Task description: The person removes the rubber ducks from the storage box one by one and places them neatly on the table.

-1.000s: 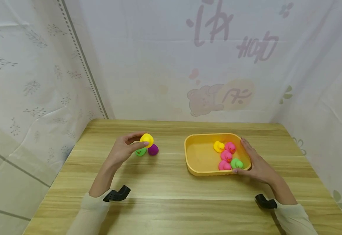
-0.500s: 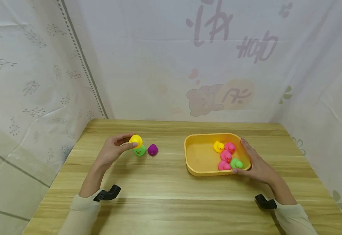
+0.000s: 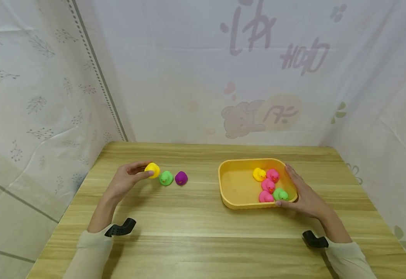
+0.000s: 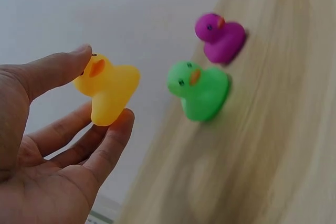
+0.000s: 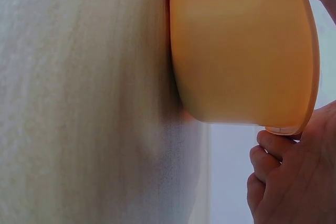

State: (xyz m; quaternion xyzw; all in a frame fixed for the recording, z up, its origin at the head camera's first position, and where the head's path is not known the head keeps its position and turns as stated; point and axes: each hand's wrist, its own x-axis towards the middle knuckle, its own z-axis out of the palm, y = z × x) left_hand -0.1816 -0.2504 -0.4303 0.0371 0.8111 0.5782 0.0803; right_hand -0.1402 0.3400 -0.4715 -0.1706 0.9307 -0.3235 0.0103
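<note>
Sitting nearest are two black wrist pieces point(image 3: 120, 228) at the cuffs of pale sleeves point(image 3: 91, 248), over a wood-grain table point(image 3: 209, 255). A little farther off, the right hand point(image 3: 304, 198) is clamped on one end of a shallow tray point(image 3: 239, 186), its thumb at the near rim and its fingers along the end wall. The tray looks like thin, light plastic that a nudge could slide, so that corner seems a sensible place to steady it. Inside, bunched toward that hand, the tray's green duck point(image 3: 280, 195) lies near the front with three pink ducks point(image 3: 268, 185) in a line beside it, and the tray's yellow duck point(image 3: 257, 174) at the back.

Left of the tray, a loose green duck point(image 3: 166, 178) and a purple duck point(image 3: 181, 178) sit upright on the table, slightly apart. Just beside them the left hand point(image 3: 123, 181) pinches the held yellow duck point(image 4: 111, 93), apparently off the wood, thumb on its head and fingertips low on its body. It should be light, squeezable and hard to break (soft vinyl, by the look of it); the smooth head might slip, so the broader body promises a surer hold.

Beyond hangs a printed cloth point(image 3: 175, 77).
</note>
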